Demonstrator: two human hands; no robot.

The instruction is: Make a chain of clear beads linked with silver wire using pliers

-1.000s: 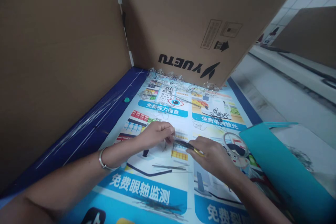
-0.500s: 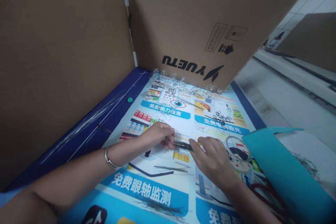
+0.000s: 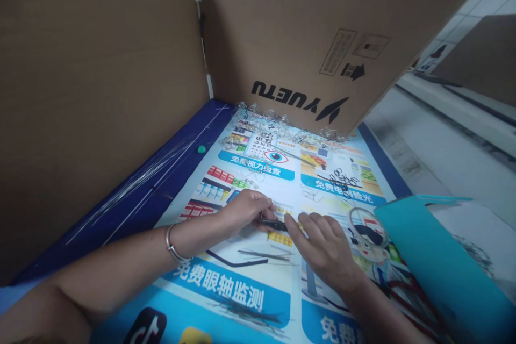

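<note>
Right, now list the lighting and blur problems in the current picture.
Head view: dim, bluish light, the left cardboard panel in dull shade; head view: the teal box goes soft toward the lower right corner; head view: the pliers show in the right hand, but fine detail by the left hand is too blurred to read.

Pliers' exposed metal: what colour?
The pliers in the right hand show dark, near-black metal; head view.

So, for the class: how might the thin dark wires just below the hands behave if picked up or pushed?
The wires are probably fairly stiff, since they lie nearly straight. Each is likely very light, being so thin. Pushed, they could slide or fan apart, as they lie crossed on the poster with no tie visible.
</note>
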